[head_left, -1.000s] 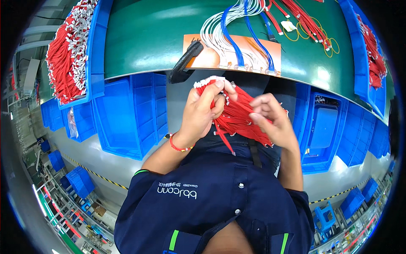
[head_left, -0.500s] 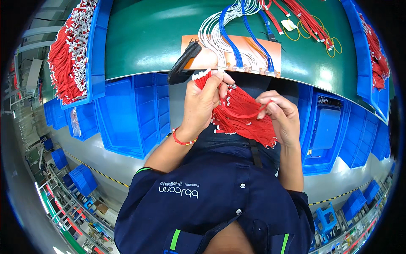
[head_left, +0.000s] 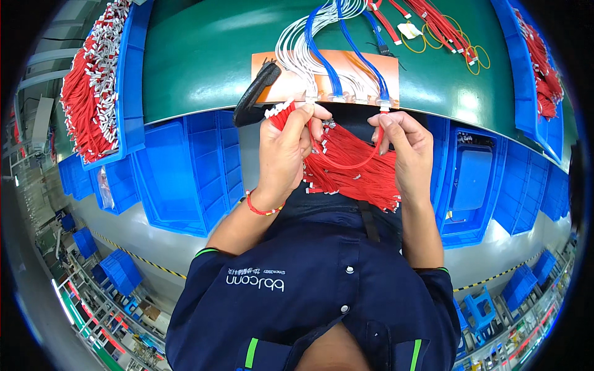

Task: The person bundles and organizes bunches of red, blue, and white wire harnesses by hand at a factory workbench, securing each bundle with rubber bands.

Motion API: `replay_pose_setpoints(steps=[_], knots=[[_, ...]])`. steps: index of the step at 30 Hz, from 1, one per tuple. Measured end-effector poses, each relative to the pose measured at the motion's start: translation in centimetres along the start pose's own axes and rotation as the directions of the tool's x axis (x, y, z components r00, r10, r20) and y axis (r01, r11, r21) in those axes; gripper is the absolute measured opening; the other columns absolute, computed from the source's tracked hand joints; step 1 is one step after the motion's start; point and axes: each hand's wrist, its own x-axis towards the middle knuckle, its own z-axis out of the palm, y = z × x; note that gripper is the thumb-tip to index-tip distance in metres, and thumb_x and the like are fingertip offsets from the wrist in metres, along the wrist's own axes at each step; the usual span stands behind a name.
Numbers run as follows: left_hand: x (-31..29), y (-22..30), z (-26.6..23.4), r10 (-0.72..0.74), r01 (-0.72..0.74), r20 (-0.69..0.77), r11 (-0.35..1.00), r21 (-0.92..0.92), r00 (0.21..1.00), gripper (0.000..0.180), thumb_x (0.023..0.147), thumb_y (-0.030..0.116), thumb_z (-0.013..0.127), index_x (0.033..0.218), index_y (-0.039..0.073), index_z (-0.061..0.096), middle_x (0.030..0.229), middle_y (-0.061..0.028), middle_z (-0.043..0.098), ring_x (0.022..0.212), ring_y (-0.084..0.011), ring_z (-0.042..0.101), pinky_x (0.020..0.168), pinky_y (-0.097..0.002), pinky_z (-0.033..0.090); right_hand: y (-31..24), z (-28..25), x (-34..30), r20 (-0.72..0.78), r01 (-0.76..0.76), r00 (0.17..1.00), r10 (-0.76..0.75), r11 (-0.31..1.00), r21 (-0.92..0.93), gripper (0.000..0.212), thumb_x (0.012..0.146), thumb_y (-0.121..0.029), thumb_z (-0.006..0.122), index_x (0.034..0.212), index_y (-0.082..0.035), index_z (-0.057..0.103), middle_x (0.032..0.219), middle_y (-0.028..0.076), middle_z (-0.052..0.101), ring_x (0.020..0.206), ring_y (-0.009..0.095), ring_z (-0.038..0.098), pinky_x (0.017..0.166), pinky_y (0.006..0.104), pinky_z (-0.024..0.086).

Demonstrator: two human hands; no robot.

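Observation:
My left hand point(head_left: 289, 143) is closed round a small bunch of red cables, whose white connectors point(head_left: 279, 110) stick out above the thumb. Its fingertips also pinch one end of a single red cable point(head_left: 354, 166), right below the white-wired socket at the orange board's edge. My right hand point(head_left: 405, 139) pinches the cable's other end, its white connector meeting the socket point(head_left: 383, 104) under the blue wires. Between my hands the cable hangs in a loop. A heap of red cables point(head_left: 356, 182) lies on my lap below. The orange board point(head_left: 297, 85) rests at the green table's front edge.
A black strap-like piece point(head_left: 255, 94) juts over the edge beside the board. Blue bins of red cables point(head_left: 93, 93) stand at the left and right. More red cables point(head_left: 433, 28) and yellow rubber bands point(head_left: 477, 59) lie on the table point(head_left: 204, 55). Blue crates point(head_left: 170, 173) stand below.
My right hand has moved up and a little left, bringing the cable's end to the right socket. My left hand stays by the left socket. The whole view has shifted slightly.

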Motion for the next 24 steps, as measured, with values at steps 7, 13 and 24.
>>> replay_pose_setpoints(steps=[7, 13, 24], knots=[[0.4, 0.9, -0.8, -0.043, 0.052, 0.11, 0.995, -0.081, 0.993, 0.03, 0.1, 0.016, 0.046, 0.103, -0.005, 0.067, 0.074, -0.0042, 0.061, 0.043, -0.0001, 0.028, 0.041, -0.0192, 0.02, -0.4, 0.3, 0.0, -0.014, -0.072, 0.997, 0.075, 0.987, 0.141, 0.023, 0.095, -0.018, 0.059, 0.091, 0.002, 0.071, 0.07, 0.004, 0.064, 0.057, 0.007, 0.049, 0.058, 0.0212, 0.04], [-0.3, 2.0, -2.1, -0.241, 0.272, 0.247, 0.957, -0.101, 0.939, 0.035, 0.102, 0.02, 0.042, 0.12, -0.006, 0.058, 0.09, -0.0069, 0.067, 0.045, 0.0, 0.029, 0.04, -0.0171, 0.023, -0.1, 0.6, 0.0, -0.056, -0.07, 0.995, 0.08, 0.985, 0.158, 0.023, 0.094, -0.017, 0.059, 0.09, 0.002, 0.071, 0.069, 0.005, 0.064, 0.057, 0.007, 0.049, 0.058, 0.0215, 0.039], [-1.2, 1.5, -2.0, -0.21, 0.226, 0.216, 0.972, -0.055, 0.954, 0.038, 0.103, 0.023, 0.041, 0.121, -0.006, 0.059, 0.093, -0.0069, 0.064, 0.049, -0.0017, 0.034, 0.043, -0.0179, 0.027, 0.8, 0.5, 0.3, -0.001, -0.193, 0.976, 0.219, 0.862, 0.469, 0.03, 0.095, -0.02, 0.055, 0.104, 0.006, 0.067, 0.08, 0.008, 0.067, 0.065, 0.008, 0.05, 0.063, 0.0209, 0.04]])
